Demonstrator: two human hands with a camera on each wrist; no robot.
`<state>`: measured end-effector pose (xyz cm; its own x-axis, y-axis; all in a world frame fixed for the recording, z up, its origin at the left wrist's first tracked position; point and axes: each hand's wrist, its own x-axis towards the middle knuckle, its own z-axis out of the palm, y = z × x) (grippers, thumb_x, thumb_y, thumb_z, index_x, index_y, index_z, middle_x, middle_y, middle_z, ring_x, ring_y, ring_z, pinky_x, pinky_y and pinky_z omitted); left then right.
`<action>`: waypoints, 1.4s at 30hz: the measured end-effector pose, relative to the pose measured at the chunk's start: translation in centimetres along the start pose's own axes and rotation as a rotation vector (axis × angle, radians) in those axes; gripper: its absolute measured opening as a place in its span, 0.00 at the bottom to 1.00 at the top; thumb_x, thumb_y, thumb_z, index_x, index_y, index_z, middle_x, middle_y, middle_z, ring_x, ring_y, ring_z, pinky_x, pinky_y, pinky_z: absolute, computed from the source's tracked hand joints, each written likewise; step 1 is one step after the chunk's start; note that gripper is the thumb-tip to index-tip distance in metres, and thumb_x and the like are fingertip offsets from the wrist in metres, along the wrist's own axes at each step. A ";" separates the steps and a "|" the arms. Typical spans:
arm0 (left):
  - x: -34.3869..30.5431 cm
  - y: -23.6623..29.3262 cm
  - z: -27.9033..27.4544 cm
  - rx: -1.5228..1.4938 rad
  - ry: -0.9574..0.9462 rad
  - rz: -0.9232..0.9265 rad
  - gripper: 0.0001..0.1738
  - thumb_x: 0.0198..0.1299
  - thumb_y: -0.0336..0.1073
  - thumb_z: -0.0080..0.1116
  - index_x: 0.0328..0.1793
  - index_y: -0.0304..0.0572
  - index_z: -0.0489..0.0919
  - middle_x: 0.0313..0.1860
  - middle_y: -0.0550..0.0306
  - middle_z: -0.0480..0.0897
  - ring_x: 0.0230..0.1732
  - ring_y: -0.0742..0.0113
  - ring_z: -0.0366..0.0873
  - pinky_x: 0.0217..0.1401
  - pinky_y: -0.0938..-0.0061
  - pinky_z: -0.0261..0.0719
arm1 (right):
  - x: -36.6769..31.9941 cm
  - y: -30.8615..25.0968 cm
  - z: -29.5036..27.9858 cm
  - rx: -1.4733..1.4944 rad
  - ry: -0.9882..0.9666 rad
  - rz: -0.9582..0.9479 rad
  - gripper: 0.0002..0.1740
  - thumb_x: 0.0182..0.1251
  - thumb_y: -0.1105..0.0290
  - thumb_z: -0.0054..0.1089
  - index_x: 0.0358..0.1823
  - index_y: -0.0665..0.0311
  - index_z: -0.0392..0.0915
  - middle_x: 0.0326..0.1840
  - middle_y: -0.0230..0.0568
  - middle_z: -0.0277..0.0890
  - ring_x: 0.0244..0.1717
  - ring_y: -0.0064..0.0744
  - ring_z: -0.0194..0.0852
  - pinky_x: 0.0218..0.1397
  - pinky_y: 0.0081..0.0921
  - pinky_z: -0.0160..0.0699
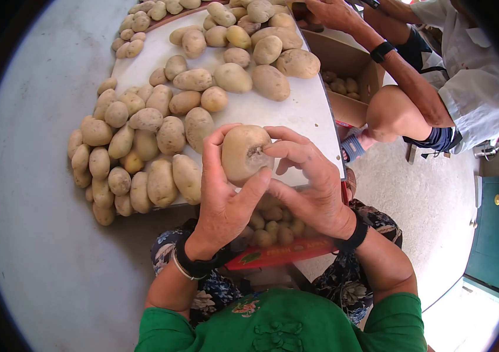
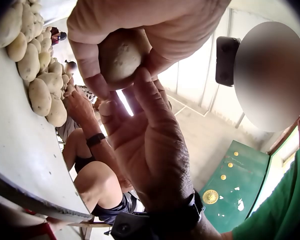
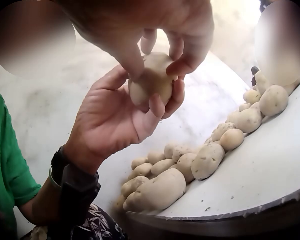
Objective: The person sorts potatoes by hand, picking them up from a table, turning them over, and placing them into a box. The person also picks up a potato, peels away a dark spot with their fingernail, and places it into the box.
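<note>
A single tan potato (image 1: 239, 155) is held up in front of the body, above the near edge of the table. My left hand (image 1: 221, 202) grips it from the left, fingers behind and thumb across its lower front. On the side facing right, the potato has a dark, rough patch. My right hand (image 1: 315, 186) reaches in with bent fingers, its forefinger at that patch and its thumb close below. In the right wrist view, the right fingers and thumb sit around the upper part of the potato (image 3: 152, 82).
Many potatoes (image 1: 144, 126) are heaped along the left and far parts of the white table (image 1: 255, 117). Below my hands, a red-edged box (image 1: 287, 253) contains small potatoes. Another person (image 1: 467, 88) sits to the right beside a cardboard box (image 1: 373, 73) with potatoes inside.
</note>
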<state>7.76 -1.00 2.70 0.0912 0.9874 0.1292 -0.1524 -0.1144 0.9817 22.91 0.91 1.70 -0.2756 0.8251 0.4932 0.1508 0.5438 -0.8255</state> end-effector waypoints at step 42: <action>0.4 -0.3 0.4 -0.178 -0.024 -0.031 0.34 0.56 0.21 0.56 0.67 0.38 0.54 0.55 0.52 0.70 0.56 0.68 0.71 0.60 0.73 0.71 | 0.2 0.1 -0.5 0.005 -0.024 0.059 0.21 0.49 0.79 0.67 0.45 0.61 0.70 0.56 0.45 0.73 0.39 0.34 0.75 0.40 0.24 0.78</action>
<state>8.18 -0.61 2.55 0.1216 0.9870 0.1047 -0.3210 -0.0608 0.9451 23.37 1.23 1.83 -0.2889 0.8520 0.4366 0.1629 0.4932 -0.8545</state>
